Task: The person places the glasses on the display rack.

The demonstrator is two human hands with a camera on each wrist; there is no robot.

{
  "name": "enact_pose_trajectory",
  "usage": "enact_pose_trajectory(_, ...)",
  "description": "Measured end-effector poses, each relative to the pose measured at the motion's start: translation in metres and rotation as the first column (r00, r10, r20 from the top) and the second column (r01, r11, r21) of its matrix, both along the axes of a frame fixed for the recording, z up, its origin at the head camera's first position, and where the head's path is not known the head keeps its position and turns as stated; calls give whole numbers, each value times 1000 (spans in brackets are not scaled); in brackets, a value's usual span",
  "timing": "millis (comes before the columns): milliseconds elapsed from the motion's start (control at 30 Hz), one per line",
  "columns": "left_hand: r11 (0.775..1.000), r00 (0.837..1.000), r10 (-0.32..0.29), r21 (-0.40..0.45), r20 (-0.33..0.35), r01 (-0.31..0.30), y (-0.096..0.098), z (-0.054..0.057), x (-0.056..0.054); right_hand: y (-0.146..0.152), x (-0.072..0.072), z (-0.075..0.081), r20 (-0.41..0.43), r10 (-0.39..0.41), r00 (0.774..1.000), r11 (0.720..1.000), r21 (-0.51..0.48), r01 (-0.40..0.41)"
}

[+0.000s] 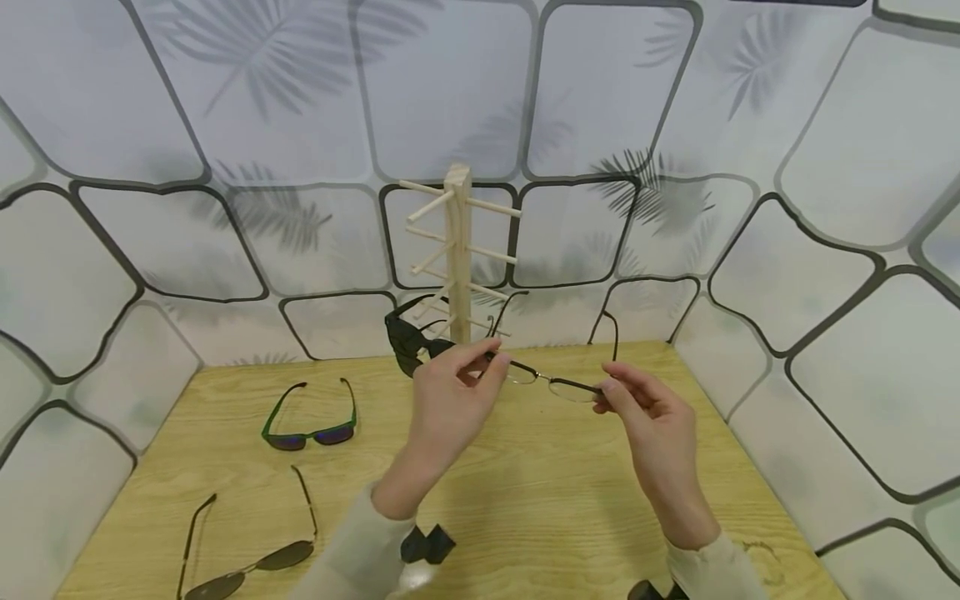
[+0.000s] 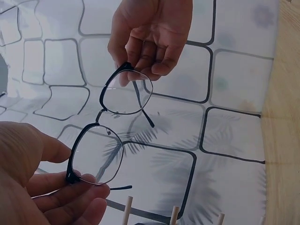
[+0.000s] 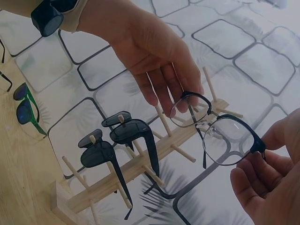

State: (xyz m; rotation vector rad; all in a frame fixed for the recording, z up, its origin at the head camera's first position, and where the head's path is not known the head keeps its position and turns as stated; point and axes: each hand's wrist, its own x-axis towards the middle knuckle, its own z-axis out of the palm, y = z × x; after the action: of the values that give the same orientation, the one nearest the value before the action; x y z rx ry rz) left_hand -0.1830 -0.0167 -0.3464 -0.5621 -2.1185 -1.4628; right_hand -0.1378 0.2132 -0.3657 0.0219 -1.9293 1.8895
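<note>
1. Wooden peg stand: its base is hidden behind the left hand in the head view.
2. Left hand: before the stand and nearer it, pinching one end of the browline eyeglasses.
3. Right hand: farther right of the stand, pinching the opposite end.
4. Browline eyeglasses: front-right of the stand, long axis crosswise between both grips.
5. Temples: pointing away from the person; near ends partly covered by fingers.
</note>
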Motion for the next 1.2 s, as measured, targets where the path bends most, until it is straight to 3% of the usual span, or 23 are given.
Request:
enact_pose_trajectory(633, 999, 996, 48, 20, 76, -49, -35, 6, 10, -29, -8, 14, 3, 62, 998, 997, 47, -62)
enact_pose_trajectory(933, 997, 995, 70, 12, 73, -71, -47, 7, 10, -39, -13, 16, -18, 107, 994, 993, 52, -106)
enact_pose_trajectory(1200, 995, 990, 87, 34, 111, -91, -61, 11, 11, -50, -18, 19, 5, 153, 988, 985, 78, -153)
